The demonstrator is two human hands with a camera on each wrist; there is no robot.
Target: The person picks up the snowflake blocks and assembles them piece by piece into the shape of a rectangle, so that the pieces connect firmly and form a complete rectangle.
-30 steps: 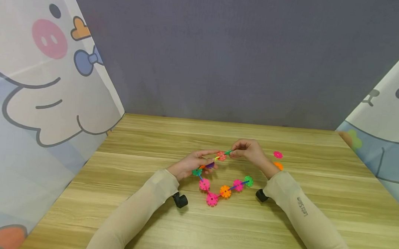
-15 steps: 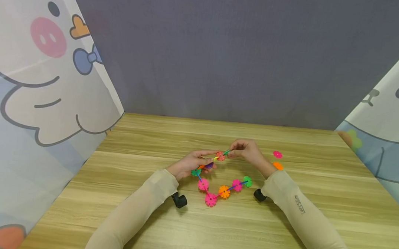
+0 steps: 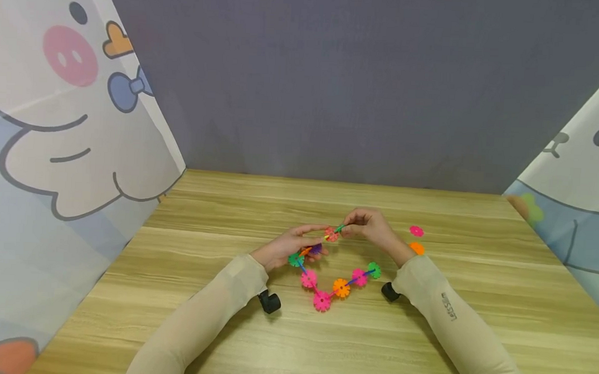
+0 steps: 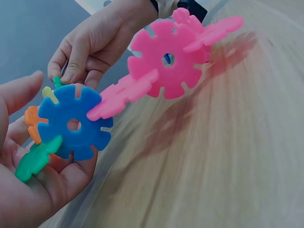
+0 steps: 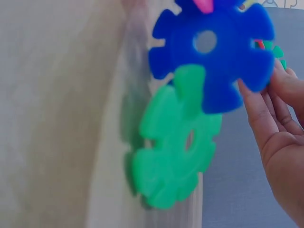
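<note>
Notched plastic snowflake discs are slotted together into a curved chain. My left hand (image 3: 292, 247) grips the chain near its upper end, around the purple disc (image 3: 317, 248) and a yellow one. A coral disc (image 3: 331, 234) sticks out past the fingertips. My right hand (image 3: 370, 226) pinches a green disc (image 3: 340, 228) by its edge, against the coral disc's rim. The rest of the chain curves below, through a pink disc (image 3: 322, 300) and an orange disc (image 3: 341, 288), to a light green end disc (image 3: 374, 270). In the left wrist view, a blue disc (image 4: 90, 137) covers part of the left fingers.
To the right of my right hand, a loose pink disc (image 3: 416, 231) and a loose orange disc (image 3: 417, 248) lie on the wooden table (image 3: 238, 201). A grey panel (image 3: 353, 100) stands at the back, with cartoon-printed sheets on both sides.
Held by the right hand, the green disc has tilted steeper against the coral disc. The chain's lower part has swung slightly right. Both hands stay almost in place.
</note>
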